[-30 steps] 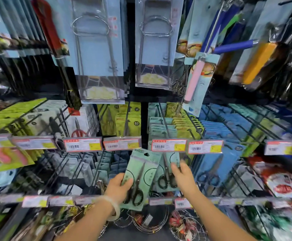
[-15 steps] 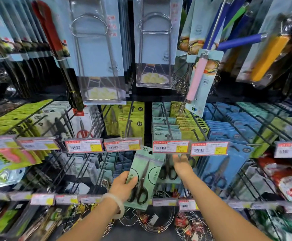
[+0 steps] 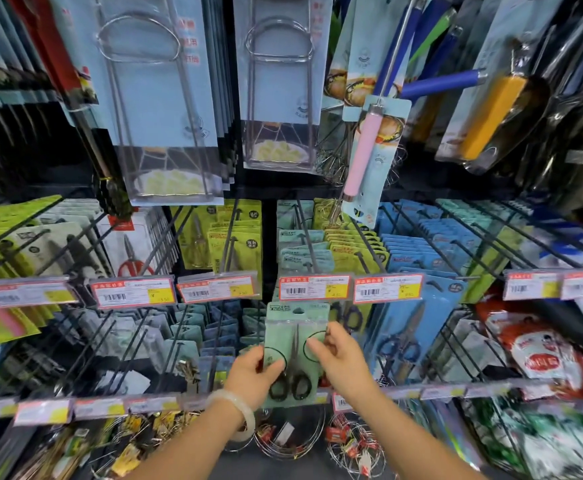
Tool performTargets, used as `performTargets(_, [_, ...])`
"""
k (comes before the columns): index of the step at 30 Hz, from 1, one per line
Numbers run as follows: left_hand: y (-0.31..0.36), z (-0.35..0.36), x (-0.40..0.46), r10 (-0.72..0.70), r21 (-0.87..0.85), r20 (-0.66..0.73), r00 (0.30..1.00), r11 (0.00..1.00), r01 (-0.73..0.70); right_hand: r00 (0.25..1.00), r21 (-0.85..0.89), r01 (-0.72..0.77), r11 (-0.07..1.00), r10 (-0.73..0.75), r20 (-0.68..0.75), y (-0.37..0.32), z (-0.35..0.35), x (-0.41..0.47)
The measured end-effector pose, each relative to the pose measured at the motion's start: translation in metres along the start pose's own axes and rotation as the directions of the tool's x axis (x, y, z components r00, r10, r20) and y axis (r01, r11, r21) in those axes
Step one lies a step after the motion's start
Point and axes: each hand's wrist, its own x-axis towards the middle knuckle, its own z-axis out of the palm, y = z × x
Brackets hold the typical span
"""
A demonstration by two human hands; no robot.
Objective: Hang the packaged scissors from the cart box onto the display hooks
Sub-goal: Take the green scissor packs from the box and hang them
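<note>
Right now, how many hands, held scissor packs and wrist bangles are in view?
Hands: 2, the left hand and the right hand
Held green scissors pack: 1
White bangle on the left wrist: 1
Total: 4

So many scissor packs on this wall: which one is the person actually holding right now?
The pale green pack of black-handled scissors, gripped by the left hand and right hand. The other packs hang on hooks, untouched.
</note>
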Motion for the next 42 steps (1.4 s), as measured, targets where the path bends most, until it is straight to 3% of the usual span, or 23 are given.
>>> performTargets(5, [0.026, 0.009, 0.010, 0.047, -0.073, -0.093, 0.995, 0.996, -0.054, 0.983, 0.062, 0.090, 0.994, -0.079, -0.164, -0.019, -0.015, 0.011])
performTargets(9, [0.039, 0.015, 0.015, 0.047, -0.076, -0.129, 0.990, 0.995, -0.057, 0.981, 0.070, 0.058, 0.996, -0.044, -0.187, -0.022, -0.017, 0.025])
performTargets(17, [0.030, 0.020, 0.026, 0.020, 0.001, -0.147, 0.989, 1.000, -0.021, 0.979, -0.052, -0.101, 0.994, 0.090, -0.186, -0.007, -0.010, 0.040])
performTargets(19, [0.034, 0.018, 0.034, 0.008, 0.084, -0.099, 0.995, 0.996, 0.000, 0.975, -0.109, -0.144, 0.984, 0.122, -0.185, -0.008, -0.011, 0.053])
performTargets(22, [0.028, 0.013, 0.042, -0.123, 0.065, 0.002, 0.992, 0.990, 0.122, 0.938, -0.071, -0.309, 0.948, 0.292, -0.185, -0.009, -0.007, 0.063])
performTargets(25, [0.010, -0.002, 0.038, -0.180, 0.293, -0.007, 0.984, 0.940, 0.174, 0.922, -0.143, -0.305, 0.941, 0.255, -0.291, 0.003, 0.006, 0.063])
performTargets(26, [0.003, -0.011, 0.034, -0.187, 0.418, -0.021, 0.982, 0.891, 0.179, 0.929, -0.237, -0.316, 0.919, 0.249, -0.272, 0.007, 0.016, 0.061])
performTargets(28, [-0.013, -0.031, 0.022, -0.198, 0.625, -0.037, 0.979, 0.760, 0.178, 0.933, -0.482, -0.344, 0.806, 0.352, -0.077, 0.015, 0.043, 0.053])
performTargets(31, [-0.032, -0.068, 0.000, -0.216, 0.801, -0.069, 0.974, 0.570, 0.183, 0.901, -0.685, -0.149, 0.714, 0.383, 0.203, 0.010, 0.090, 0.038])
performTargets(34, [-0.053, -0.114, -0.018, -0.209, 0.870, -0.149, 0.967, 0.436, 0.228, 0.890, -0.736, 0.170, 0.656, 0.218, 0.400, -0.020, 0.145, 0.029])
performTargets(38, [-0.082, -0.188, -0.053, -0.261, 0.806, -0.315, 0.912, 0.435, 0.403, 0.786, -0.678, 0.526, 0.513, 0.011, 0.618, -0.071, 0.233, 0.011])
performTargets(42, [-0.113, -0.272, -0.103, -0.268, 0.767, -0.439, 0.858, 0.385, 0.513, 0.661, -0.592, 0.679, 0.434, -0.011, 0.750, -0.126, 0.333, -0.015])
